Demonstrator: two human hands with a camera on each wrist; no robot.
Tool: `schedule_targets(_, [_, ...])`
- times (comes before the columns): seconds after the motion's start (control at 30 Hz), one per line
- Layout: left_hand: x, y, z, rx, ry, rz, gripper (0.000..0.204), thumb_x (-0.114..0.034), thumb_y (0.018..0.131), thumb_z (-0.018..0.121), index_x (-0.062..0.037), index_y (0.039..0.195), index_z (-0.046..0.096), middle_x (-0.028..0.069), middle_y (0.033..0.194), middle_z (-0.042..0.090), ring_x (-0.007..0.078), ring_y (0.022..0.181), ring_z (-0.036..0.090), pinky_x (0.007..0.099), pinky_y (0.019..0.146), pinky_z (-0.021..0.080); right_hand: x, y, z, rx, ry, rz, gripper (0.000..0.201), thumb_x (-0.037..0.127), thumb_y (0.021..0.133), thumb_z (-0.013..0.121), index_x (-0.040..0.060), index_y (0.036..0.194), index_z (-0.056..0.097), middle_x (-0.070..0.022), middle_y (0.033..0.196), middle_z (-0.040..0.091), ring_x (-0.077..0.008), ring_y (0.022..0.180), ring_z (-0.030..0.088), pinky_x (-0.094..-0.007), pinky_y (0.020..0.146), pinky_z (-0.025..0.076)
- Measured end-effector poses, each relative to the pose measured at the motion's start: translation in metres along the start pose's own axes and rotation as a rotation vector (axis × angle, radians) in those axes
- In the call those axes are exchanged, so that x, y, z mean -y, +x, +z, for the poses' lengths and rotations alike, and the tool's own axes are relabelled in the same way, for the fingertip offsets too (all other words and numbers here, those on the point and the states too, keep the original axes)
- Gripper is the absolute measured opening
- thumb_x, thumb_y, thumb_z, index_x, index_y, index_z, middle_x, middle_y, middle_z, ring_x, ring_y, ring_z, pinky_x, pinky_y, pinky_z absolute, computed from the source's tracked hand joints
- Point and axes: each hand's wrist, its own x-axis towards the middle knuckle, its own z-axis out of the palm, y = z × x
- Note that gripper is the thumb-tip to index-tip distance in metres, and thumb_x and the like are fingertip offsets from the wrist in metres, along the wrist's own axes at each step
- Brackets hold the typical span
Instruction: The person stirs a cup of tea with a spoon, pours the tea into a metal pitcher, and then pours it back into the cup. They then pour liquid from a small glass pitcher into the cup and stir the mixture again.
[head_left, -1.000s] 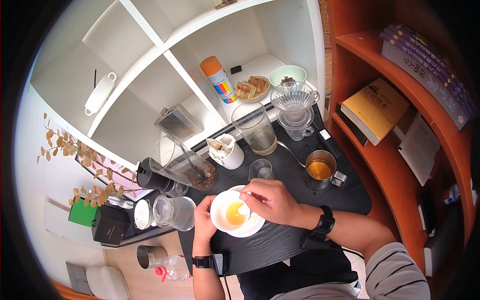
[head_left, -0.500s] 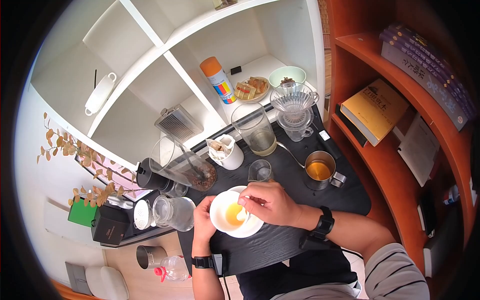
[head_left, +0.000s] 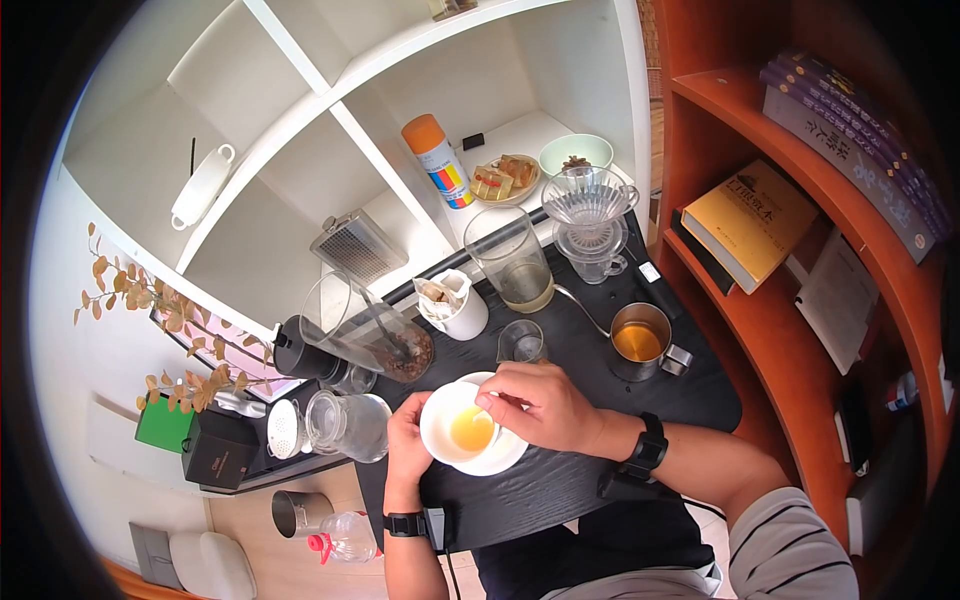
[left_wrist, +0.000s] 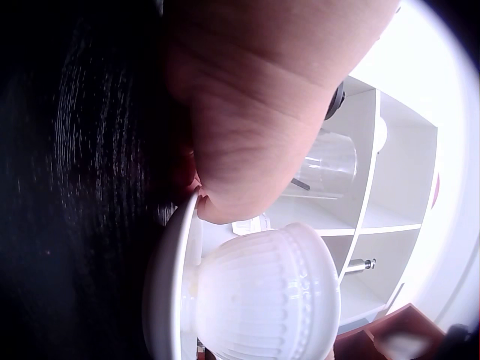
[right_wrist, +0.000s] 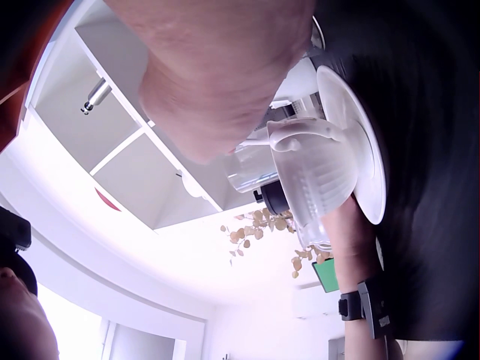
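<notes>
A white ribbed teacup (head_left: 438,425) stands on a white saucer (head_left: 497,462), with yellow liquid inside. My left hand (head_left: 406,440) is at the saucer's left side; in the left wrist view its thumb (left_wrist: 236,199) overlaps the saucer rim (left_wrist: 161,300), holding it by the edge. Over the cup's right side, my right hand (head_left: 548,405) pinches a small white spoon (head_left: 493,430) that dips into the liquid. The cup's handle (right_wrist: 300,132) shows beside the right hand in the right wrist view. Most of the spoon's handle is hidden by the fingers.
Just beyond the hands sits a small glass beaker (head_left: 522,343). A steel mug (head_left: 632,372) with amber liquid stands right, a glass dripper (head_left: 590,235) behind it. Leftward are a glass jar (head_left: 360,428), a tilted glass vessel with beans (head_left: 405,355) and a white holder (head_left: 462,318).
My right hand has shifted slightly left, and the spoon's bowl has moved within the yellow liquid, now showing less. My left hand, cup and saucer stay nearly still.
</notes>
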Motion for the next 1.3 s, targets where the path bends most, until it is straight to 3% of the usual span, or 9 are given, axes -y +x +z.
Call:
schedule_targets(0.2, [-0.0003, -0.0002, 0.0002, 0.0, -0.004, 0.001, 0.03, -0.001, 0.089, 0.083, 0.0009, 0.116, 0.072, 0.0043, 0.105, 0.078, 0.01, 0.095, 0.071, 0.0262, 0.086, 0.056, 0.0002, -0.0009, 0.0007, 0.001, 0.114, 0.059, 0.013, 0.01, 0.1, 0.072, -0.0011, 0.093, 0.069, -0.0124, 0.08, 0.068, -0.0263, 0.067, 0.066, -0.0367, 0.06, 0.049])
schedule_targets(0.63, [0.0022, 0.0003, -0.0003, -0.001, 0.002, -0.004, 0.03, 0.0, 0.089, 0.082, 0.0011, 0.116, 0.072, 0.0048, 0.106, 0.078, 0.0103, 0.095, 0.071, 0.0264, 0.086, 0.056, -0.0005, 0.0009, 0.0012, -0.067, 0.011, 0.027, 0.015, 0.012, 0.101, 0.071, -0.0008, 0.094, 0.068, -0.012, 0.079, 0.065, -0.0273, 0.066, 0.066, -0.0382, 0.06, 0.05])
schedule_targets(1.13, [-0.0009, 0.0002, 0.0002, 0.008, 0.002, -0.005, 0.031, -0.001, 0.089, 0.083, 0.001, 0.117, 0.071, 0.0051, 0.107, 0.078, 0.011, 0.096, 0.071, 0.0269, 0.087, 0.057, 0.0017, -0.0005, -0.0011, 0.043, 0.085, 0.034, 0.01, 0.008, 0.099, 0.072, -0.0014, 0.097, 0.07, -0.0132, 0.082, 0.068, -0.0268, 0.071, 0.067, -0.0368, 0.063, 0.051])
schedule_targets(1.3, [0.0008, 0.0003, -0.0002, 0.002, 0.004, -0.009, 0.031, -0.001, 0.088, 0.083, 0.0009, 0.117, 0.071, 0.0046, 0.107, 0.078, 0.0108, 0.095, 0.071, 0.0267, 0.087, 0.056, -0.0016, -0.0012, 0.0019, -0.039, 0.003, -0.023, 0.01, 0.009, 0.099, 0.073, -0.0012, 0.097, 0.07, -0.0124, 0.082, 0.067, -0.0285, 0.07, 0.066, -0.0386, 0.063, 0.051])
